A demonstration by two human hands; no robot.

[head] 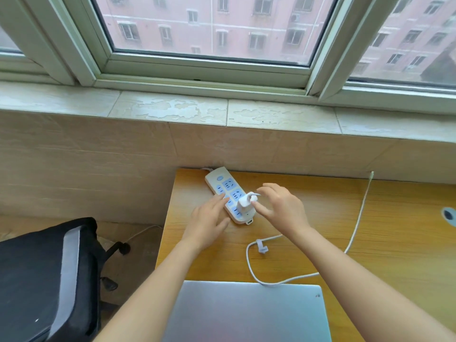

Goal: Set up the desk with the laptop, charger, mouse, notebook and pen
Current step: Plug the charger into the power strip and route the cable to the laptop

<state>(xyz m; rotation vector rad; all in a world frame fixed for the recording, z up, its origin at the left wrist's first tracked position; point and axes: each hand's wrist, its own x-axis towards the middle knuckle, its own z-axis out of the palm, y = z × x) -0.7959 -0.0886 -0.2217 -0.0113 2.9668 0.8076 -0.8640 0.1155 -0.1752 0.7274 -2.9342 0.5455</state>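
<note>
A white charger plug (244,203) stands in a white power strip (225,186) with blue sockets at the far left of the wooden desk (394,230). My left hand (208,219) lies flat on the strip's left side, fingers spread. Around the charger hovers my right hand (281,206), its thumb touching the plug and the fingers arched over it. The charger's white cable (249,265) loops across the desk, and its free end (371,174) rests by the wall. A closed silver laptop (246,312) lies at the near edge.
A black office chair (47,275) stands left of the desk on the floor. A tiled wall and a window sill (172,107) rise right behind the desk. A round cable hole (447,214) shows in the desk at the far right.
</note>
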